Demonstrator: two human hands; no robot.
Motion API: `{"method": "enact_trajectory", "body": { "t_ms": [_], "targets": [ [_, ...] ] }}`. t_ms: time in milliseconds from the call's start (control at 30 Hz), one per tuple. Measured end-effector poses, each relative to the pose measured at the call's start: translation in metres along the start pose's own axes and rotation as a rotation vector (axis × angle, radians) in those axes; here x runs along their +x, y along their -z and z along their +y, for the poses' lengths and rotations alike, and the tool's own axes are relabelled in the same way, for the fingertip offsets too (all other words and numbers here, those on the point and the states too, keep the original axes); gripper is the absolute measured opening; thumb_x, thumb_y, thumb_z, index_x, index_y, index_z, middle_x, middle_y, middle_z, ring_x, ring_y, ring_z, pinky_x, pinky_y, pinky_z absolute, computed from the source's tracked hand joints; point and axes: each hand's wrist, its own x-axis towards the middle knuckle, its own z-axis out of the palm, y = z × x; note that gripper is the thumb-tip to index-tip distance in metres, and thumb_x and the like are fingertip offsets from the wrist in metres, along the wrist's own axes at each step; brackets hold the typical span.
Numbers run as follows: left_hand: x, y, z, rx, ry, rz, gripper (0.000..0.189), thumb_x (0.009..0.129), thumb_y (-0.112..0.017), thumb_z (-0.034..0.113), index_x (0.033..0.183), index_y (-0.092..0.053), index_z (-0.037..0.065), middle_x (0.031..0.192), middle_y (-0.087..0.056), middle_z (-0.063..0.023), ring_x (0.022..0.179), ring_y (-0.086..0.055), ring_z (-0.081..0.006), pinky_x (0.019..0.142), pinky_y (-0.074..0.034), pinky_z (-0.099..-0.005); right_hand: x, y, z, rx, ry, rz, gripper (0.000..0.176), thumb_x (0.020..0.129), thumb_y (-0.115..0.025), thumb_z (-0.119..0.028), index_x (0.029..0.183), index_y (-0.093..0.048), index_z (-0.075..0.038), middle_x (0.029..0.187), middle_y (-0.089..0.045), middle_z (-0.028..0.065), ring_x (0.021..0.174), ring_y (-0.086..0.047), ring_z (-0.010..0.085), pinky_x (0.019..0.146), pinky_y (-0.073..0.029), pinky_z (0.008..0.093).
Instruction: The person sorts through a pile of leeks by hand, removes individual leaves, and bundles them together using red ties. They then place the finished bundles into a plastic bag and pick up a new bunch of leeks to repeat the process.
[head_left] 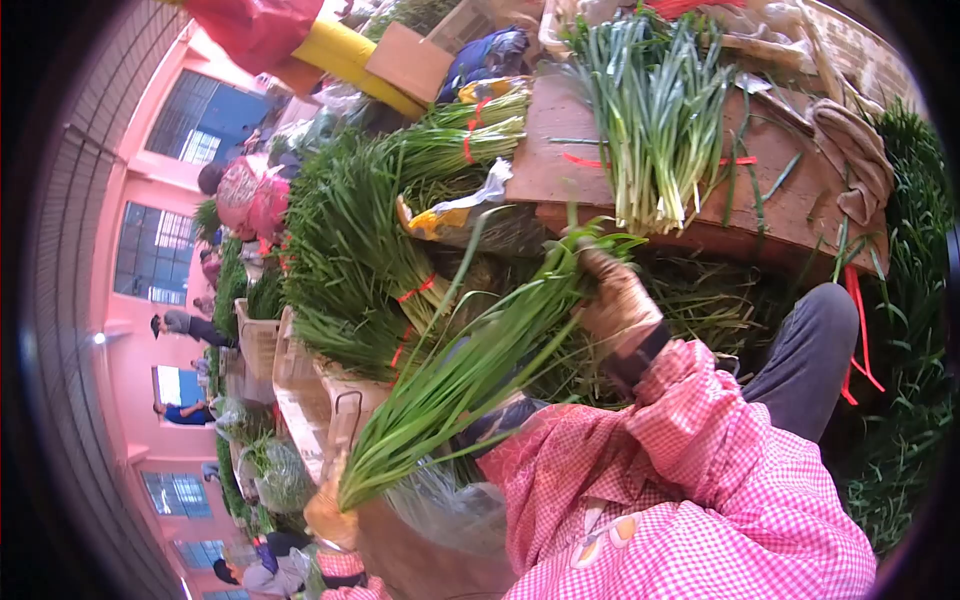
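Right hand (618, 305): fingers clamped on one end of a bunch of long green leaves (470, 375), which slants from upper right to lower left, above the checked pink clothing. Left hand (330, 515): at the opposite, lower-left end of the bunch; whether its fingers are apart or together cannot be told.

Immediately below the bunch: a clear plastic bag (455, 510), contents not discernible. Left of the bunch: a pale crate (300, 385), its walls exposed; farther along, a second pale crate (256, 340) with greens at its rim. Near these, at left, a transparent bag (283, 478) holds leafy greens.

Just beyond the bunch: a heap of tied bundles (365, 220), bound with red bands; others lie toward the far side. Right of the heap: the brown tabletop (560, 125), bearing a loose pile of greens (655, 120) with pale stem ends, red strips and, at its right side, a crumpled brown cloth (850, 155).

Far side: an open cardboard box (410, 62), contents not discernible, and, at far right, a large pale crate (865, 55), with whitish plastic at its left side. Right margin: a mass of dark green leaves (915, 400). Left background: several people among more greens.
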Motion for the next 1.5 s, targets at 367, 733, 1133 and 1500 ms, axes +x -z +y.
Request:
{"method": "enact_trajectory", "body": {
  "t_ms": [367,733,1133,1500],
  "targets": [
    [0.025,0.046,-0.026,0.738,-0.300,0.262,0.050,0.068,-0.055,0.007,0.117,-0.056,0.015,0.098,-0.060,-0.0011,0.070,-0.054,-0.0226,0.059,-0.040,-0.0366,-0.002,0.032,-0.093,-0.024,0.365,-0.180,0.032,0.087,-0.059,-0.022,0.114,-0.057,-0.006,0.110,-0.063,0.0015,0.101,-0.059,0.0178,0.089,-0.048,0.0379],
    [0.048,0.058,-0.004,0.781,-0.280,0.330,0.050,0.068,-0.055,0.007,0.117,-0.058,0.018,0.094,-0.059,0.0006,0.068,-0.053,-0.0218,0.059,-0.041,-0.0366,-0.072,-0.067,0.025,-0.917,-0.304,-1.096,0.035,0.084,-0.060,-0.023,0.110,-0.059,-0.001,0.103,-0.064,0.0140,0.096,-0.061,0.0222,0.084,-0.048,0.0327],
    [0.102,0.017,0.052,-0.256,-0.093,0.496,0.052,0.081,-0.064,0.014,0.128,-0.047,0.000,0.115,-0.060,-0.0136,0.098,-0.061,-0.0202,0.080,-0.049,-0.0291,-0.074,-0.124,0.121,-1.315,-0.206,-0.694,0.079,0.064,-0.074,-0.038,0.127,-0.045,0.000,0.118,-0.056,0.0201,0.111,-0.054,0.0310,0.092,-0.041,0.0343],
    [0.232,-0.024,0.305,-0.975,-0.524,0.573,0.051,0.074,-0.062,0.011,0.124,-0.053,0.007,0.103,-0.063,-0.0187,0.087,-0.065,-0.0283,0.074,-0.052,-0.0367,-0.063,-0.145,-0.107,-1.641,1.159,-0.558,0.030,0.086,-0.058,-0.007,0.116,-0.054,-0.004,0.109,-0.058,0.0068,0.099,-0.057,0.0179,0.087,-0.046,0.0306]
  ]
}}
